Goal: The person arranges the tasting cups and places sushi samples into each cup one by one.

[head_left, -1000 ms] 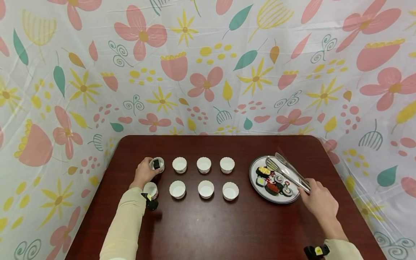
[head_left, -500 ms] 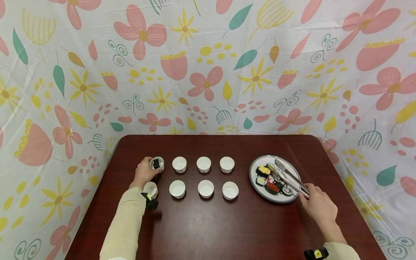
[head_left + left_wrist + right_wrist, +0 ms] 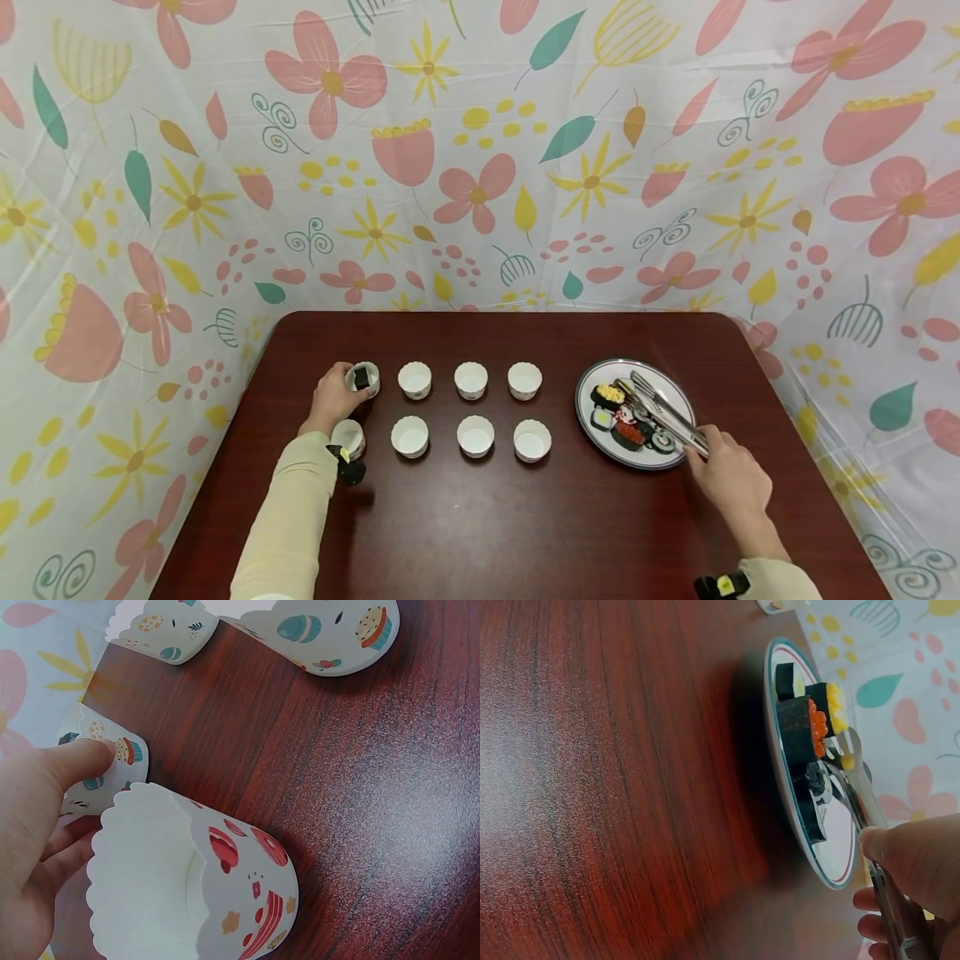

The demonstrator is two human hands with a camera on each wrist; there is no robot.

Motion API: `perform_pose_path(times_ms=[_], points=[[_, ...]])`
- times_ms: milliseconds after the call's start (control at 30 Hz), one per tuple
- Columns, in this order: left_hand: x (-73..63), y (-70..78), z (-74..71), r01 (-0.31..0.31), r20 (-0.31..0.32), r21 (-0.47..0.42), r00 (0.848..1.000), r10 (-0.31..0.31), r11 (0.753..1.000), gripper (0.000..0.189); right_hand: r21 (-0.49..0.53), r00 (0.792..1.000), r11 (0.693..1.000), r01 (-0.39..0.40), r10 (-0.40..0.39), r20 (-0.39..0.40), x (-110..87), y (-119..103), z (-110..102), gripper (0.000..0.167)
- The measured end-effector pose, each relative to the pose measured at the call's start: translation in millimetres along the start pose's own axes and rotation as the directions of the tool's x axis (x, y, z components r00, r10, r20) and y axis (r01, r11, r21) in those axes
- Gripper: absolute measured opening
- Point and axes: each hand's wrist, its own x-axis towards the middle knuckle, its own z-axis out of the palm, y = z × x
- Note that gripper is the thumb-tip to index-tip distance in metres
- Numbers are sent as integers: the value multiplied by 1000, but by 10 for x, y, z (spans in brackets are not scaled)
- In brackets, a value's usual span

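At the far left, my left hand [image 3: 330, 402] holds the side of a white paper baking cup [image 3: 373, 385], thumb against its printed wall in the left wrist view. A black piece of toy sushi [image 3: 362, 377] lies inside that cup. My right hand [image 3: 733, 477] grips metal tongs [image 3: 678, 425], which slant over a white plate [image 3: 606, 376] with a dark rim. Their tips spread among the sushi, near the yellow-topped piece [image 3: 835, 706] and the roll beside the orange roe sushi [image 3: 817, 727]. Other pieces on the plate are partly hidden by the tongs.
Several more white baking cups stand in two rows, among them one [image 3: 415, 381] in the back row and one [image 3: 532, 441] in the front row. Another cup [image 3: 150, 892] stands just below my left wrist. A floral cloth [image 3: 480, 167] hangs behind the dark wooden table [image 3: 480, 533].
My right hand has shifted slightly left, bringing the tongs lower among the sushi; their arms stand closer together than one second ago. The left hand and its cup stay in place.
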Motion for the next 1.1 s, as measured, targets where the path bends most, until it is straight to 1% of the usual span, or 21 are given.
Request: perform_pose_path(times_ms=[267, 533, 667, 933, 1100], points=[[18, -19, 19, -3, 1, 1, 1000, 3, 1000, 63, -3, 998, 1000, 23, -23, -56, -1, -9, 31, 32], [11, -8, 17, 1, 9, -4, 1000, -1, 1000, 63, -21, 999, 1000, 6, -7, -43, 4, -21, 25, 32], [10, -12, 22, 4, 10, 2, 1000, -4, 1000, 63, -26, 999, 1000, 14, -15, -42, 3, -30, 7, 34], [9, -14, 24, 11, 12, -1, 1000, -11, 1000, 63, -43, 997, 998, 34, -37, -70, -14, -60, -22, 33], [12, -6, 14, 1, 10, 3, 1000, -1, 1000, 65, -57, 996, 998, 35, -40, -83, -19, -73, -30, 31]])
